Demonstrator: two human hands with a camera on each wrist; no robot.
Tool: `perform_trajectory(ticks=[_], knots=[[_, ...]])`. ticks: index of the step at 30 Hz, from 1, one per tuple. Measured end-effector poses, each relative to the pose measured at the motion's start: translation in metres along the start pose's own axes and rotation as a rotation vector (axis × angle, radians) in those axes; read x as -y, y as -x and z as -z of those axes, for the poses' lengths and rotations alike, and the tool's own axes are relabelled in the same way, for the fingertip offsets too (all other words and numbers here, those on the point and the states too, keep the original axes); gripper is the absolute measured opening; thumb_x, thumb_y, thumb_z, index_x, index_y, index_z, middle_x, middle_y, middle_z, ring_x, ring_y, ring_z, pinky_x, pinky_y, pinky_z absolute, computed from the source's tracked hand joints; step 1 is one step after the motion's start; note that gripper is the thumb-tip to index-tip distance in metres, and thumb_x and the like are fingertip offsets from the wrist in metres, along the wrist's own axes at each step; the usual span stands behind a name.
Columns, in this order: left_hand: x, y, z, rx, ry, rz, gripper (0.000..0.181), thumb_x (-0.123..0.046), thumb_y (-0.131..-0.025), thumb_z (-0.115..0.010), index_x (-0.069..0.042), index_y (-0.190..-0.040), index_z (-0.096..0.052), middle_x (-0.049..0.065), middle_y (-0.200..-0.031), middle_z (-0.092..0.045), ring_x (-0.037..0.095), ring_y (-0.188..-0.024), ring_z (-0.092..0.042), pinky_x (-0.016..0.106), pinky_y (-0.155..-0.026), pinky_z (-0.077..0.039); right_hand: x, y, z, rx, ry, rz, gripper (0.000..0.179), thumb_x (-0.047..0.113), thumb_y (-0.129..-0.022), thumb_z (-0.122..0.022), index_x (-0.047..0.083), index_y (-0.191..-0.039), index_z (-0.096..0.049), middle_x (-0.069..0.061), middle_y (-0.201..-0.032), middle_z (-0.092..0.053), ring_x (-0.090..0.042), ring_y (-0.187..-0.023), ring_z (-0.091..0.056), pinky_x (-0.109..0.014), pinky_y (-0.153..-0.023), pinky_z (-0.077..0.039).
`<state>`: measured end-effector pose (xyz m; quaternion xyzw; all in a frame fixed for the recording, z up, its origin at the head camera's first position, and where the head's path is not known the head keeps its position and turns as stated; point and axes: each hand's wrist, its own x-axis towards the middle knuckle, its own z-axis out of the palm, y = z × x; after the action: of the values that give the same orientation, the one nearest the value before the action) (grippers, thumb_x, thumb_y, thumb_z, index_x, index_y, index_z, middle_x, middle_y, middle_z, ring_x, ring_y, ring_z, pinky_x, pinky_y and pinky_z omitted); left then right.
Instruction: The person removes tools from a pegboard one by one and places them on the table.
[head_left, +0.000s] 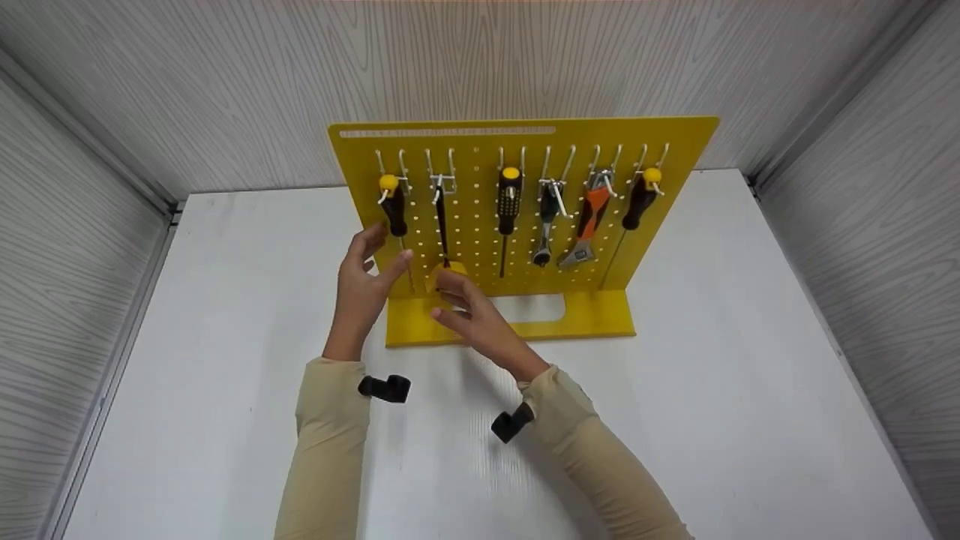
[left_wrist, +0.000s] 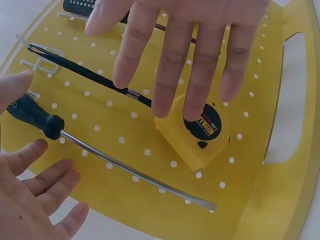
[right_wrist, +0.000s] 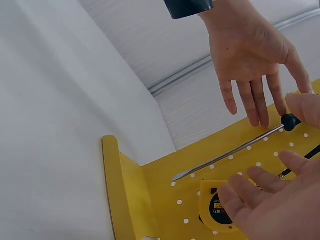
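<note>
A yellow tape measure [left_wrist: 192, 132] hangs by a black strap [left_wrist: 85, 72] from a hook on the yellow pegboard [head_left: 487, 255]. My right hand [head_left: 480, 319] is right in front of it, fingers extended; whether the fingertips touch the case I cannot tell. To the left of the tape hangs a screwdriver [head_left: 396, 210] with a black handle and yellow end. Beside its shaft is my left hand [head_left: 364, 274], thumb and fingers spread around the board's left edge, holding nothing. In the right wrist view the left hand [right_wrist: 255, 65] shows its palm near the screwdriver handle.
Farther right on the board hang another screwdriver [head_left: 509, 199], a ratchet wrench [head_left: 547, 225], an orange-handled adjustable wrench [head_left: 589, 225] and a long screwdriver [head_left: 637, 202]. The board stands on a white table [head_left: 712, 420], with grey wood-grain panels [head_left: 225, 90] behind and beside it.
</note>
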<state>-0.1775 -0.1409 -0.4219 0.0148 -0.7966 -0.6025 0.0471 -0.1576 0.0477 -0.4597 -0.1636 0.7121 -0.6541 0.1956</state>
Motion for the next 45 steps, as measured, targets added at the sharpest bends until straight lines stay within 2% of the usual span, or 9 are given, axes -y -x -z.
perform_trajectory(ticks=[4,12,26,34,40,45], knots=[[-0.003,0.000,-0.002,-0.010,0.017,-0.008,0.063,-0.033,-0.091,-0.065,-0.011,-0.144,-0.040,0.009,-0.142,-0.048,0.024,-0.134,-0.041,0.048,-0.113,-0.028,-0.001,-0.002,-0.001,0.002,-0.085,0.001,0.063,0.024,-0.098,-0.056,0.011,-0.152,-0.025,-0.014,-0.156,-0.029,-0.029,-0.144,-0.032,-0.041,-0.112,-0.036],[-0.012,-0.003,-0.005,-0.008,0.041,-0.048,0.060,-0.030,-0.091,-0.064,-0.009,-0.142,-0.041,0.010,-0.137,-0.051,0.023,-0.130,-0.046,0.046,-0.111,-0.032,-0.002,-0.008,0.000,-0.013,-0.120,0.000,0.062,0.020,-0.099,-0.055,0.009,-0.151,-0.025,-0.016,-0.154,-0.031,-0.032,-0.143,-0.032,-0.043,-0.115,-0.033],[-0.015,-0.009,-0.007,-0.021,0.072,-0.064,0.061,-0.027,-0.092,-0.064,-0.007,-0.143,-0.039,0.013,-0.134,-0.051,0.023,-0.126,-0.048,0.044,-0.110,-0.033,0.002,-0.020,-0.003,-0.005,-0.199,-0.016,0.062,0.017,-0.099,-0.054,0.004,-0.151,-0.022,-0.018,-0.154,-0.031,-0.033,-0.144,-0.029,-0.041,-0.115,-0.032],[-0.018,-0.011,-0.008,-0.020,0.093,-0.049,0.060,-0.026,-0.093,-0.064,-0.005,-0.143,-0.038,0.015,-0.132,-0.051,0.024,-0.124,-0.049,0.041,-0.111,-0.035,0.004,-0.027,-0.007,0.002,-0.206,-0.012,0.059,0.015,-0.099,-0.054,0.005,-0.150,-0.025,-0.017,-0.153,-0.032,-0.030,-0.142,-0.033,-0.038,-0.113,-0.035],[-0.017,-0.013,-0.008,-0.021,0.088,-0.007,0.053,-0.027,-0.095,-0.061,-0.005,-0.139,-0.044,0.014,-0.128,-0.053,0.022,-0.117,-0.053,0.035,-0.105,-0.042,0.005,-0.031,-0.008,-0.004,-0.193,0.000,0.058,0.015,-0.099,-0.054,0.006,-0.149,-0.027,-0.015,-0.152,-0.034,-0.028,-0.141,-0.035,-0.037,-0.113,-0.036],[-0.015,-0.011,-0.009,-0.020,0.078,0.020,0.047,-0.027,-0.096,-0.058,-0.004,-0.135,-0.048,0.014,-0.125,-0.056,0.021,-0.113,-0.055,0.034,-0.100,-0.044,0.000,-0.033,-0.008,-0.004,-0.191,-0.005,0.059,0.015,-0.099,-0.054,0.004,-0.149,-0.027,-0.018,-0.153,-0.032,-0.030,-0.142,-0.033,-0.038,-0.114,-0.034]])
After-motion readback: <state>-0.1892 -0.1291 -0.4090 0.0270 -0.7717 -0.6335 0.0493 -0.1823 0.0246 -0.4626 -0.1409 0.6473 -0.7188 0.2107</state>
